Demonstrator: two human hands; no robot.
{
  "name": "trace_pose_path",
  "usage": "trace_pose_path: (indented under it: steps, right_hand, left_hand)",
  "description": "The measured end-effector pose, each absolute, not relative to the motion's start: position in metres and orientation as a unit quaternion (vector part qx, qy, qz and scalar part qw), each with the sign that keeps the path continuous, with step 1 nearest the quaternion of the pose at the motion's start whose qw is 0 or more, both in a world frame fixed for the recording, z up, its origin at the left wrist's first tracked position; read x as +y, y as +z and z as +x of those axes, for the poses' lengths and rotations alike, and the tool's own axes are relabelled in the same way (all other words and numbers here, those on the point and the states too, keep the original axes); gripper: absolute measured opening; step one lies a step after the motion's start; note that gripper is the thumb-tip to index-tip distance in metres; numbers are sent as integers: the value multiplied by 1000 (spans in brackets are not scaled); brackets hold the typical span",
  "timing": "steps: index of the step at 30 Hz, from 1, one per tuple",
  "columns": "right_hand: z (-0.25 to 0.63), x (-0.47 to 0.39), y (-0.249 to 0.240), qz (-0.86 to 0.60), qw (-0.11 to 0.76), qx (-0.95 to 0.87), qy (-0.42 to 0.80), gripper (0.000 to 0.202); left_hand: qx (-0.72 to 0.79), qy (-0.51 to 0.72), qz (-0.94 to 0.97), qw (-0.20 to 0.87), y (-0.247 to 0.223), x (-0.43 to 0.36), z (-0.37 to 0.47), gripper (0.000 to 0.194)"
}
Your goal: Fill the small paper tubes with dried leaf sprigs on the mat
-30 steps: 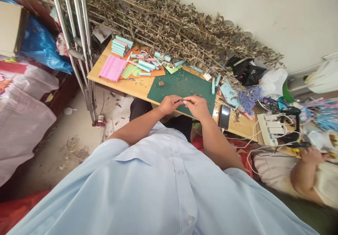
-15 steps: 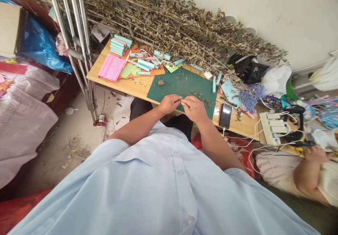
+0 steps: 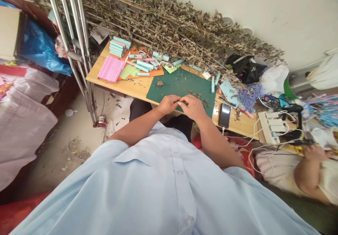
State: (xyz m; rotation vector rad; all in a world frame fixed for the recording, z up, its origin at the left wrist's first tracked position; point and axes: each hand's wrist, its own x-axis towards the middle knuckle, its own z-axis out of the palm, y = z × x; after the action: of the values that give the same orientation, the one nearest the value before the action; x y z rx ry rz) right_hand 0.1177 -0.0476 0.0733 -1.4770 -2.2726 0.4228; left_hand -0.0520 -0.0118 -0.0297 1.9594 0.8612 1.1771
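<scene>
My left hand [image 3: 168,104] and my right hand [image 3: 193,106] meet over the near edge of a dark green cutting mat [image 3: 182,83]. Together they pinch a small thin brownish piece [image 3: 181,101] between their fingertips; it is too small to name. Dry crumbs and bits lie scattered on the mat beyond my fingers. Behind the mat lie rolled light-blue paper tubes [image 3: 144,65], a stack of such tubes [image 3: 118,46], pink paper sheets [image 3: 111,69] and orange paper.
A big heap of dry leafy branches [image 3: 169,27] runs along the wall. A phone [image 3: 224,110] lies right of the mat, a power strip [image 3: 270,127] with cables farther right. Another person's arm [image 3: 307,169] is at the right edge. Metal poles [image 3: 71,34] stand left.
My hands have stayed together over the mat's near edge, working the small piece; the view shifted slightly. The other person's hand at the right moved a little.
</scene>
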Motion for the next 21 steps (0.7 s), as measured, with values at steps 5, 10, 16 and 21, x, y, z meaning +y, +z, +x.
trace_pose_path:
  steps: [5, 10, 16, 21]
  right_hand:
    - [125, -53, 56, -532, 318, -773, 138, 23]
    - [126, -59, 50, -521, 303, -788, 122, 34]
    - [126, -65, 52, -522, 249, -810, 94, 37]
    - [125, -64, 55, -517, 233, -820, 84, 36]
  left_hand:
    - [341, 451, 755, 334, -32, -11, -51, 28]
    - [345, 442, 757, 335, -26, -13, -52, 27]
    - [347, 439, 756, 340, -23, -15, -52, 24]
    - [351, 433, 755, 345, -22, -16, -53, 25]
